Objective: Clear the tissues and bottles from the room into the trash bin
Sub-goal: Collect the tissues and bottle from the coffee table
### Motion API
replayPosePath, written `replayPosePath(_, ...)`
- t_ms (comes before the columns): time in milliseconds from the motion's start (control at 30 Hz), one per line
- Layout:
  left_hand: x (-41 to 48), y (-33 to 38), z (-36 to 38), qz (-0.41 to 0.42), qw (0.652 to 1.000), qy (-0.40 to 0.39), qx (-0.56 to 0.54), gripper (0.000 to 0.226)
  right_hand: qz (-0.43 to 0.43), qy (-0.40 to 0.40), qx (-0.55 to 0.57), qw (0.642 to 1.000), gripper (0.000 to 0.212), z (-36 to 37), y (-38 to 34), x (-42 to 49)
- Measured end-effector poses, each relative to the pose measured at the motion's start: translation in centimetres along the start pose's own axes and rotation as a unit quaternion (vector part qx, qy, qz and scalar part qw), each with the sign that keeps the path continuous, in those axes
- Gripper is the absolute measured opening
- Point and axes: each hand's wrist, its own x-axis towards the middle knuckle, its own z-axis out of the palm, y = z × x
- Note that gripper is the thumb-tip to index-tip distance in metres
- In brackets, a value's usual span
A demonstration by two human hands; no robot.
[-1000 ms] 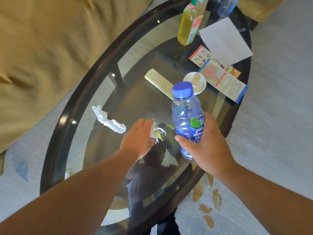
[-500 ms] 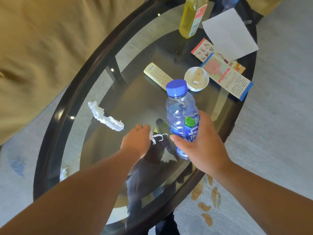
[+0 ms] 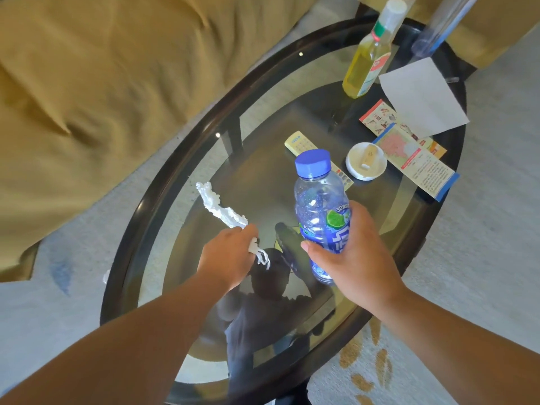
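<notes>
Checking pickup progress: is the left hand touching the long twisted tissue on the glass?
Cannot tell. Head view: the near end of the long tissue vanishes under the left hand, which grips a small tissue; contact is hidden.

The bottle (image 3: 321, 217) was clear, with a blue cap and a blue label bearing a green lime. The tissue strip (image 3: 220, 207) and tissue wad (image 3: 258, 252) were white. The table rim (image 3: 163, 188) was black, the sofa (image 3: 102, 83) mustard yellow. The carpet (image 3: 496, 229) was pale grey with orange leaf marks.
</notes>
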Motion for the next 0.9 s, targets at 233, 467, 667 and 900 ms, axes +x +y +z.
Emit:
replayPosePath(233, -1.7, -2.9, -0.8, -0.024, 1.000, 0.009, -0.010, 0.007, -0.008, 0.000, -0.004, 1.000, 0.068, 1.0, -1.4, -0.1)
replayPosePath(467, -1.7, -4.6, -1.3, -0.036, 0.999, 0.014, 0.005, 0.015, -0.015, -0.005, -0.003, 1.000, 0.067, 1.7, -1.9, 0.0)
replayPosePath(667, -0.1, -5.2, -1.6, -0.055, 0.998, 0.033, -0.021, 0.012, -0.016, -0.005, -0.003, 1.000, 0.067, 2.4, -1.8, 0.6)
replayPosePath(900, 3.4, -5.7, -1.1, -0.066, 0.997, 0.036, 0.013, 0.043, -0.007, 0.000, -0.010, 1.000, 0.068, 3.5, -1.1, 1.7)
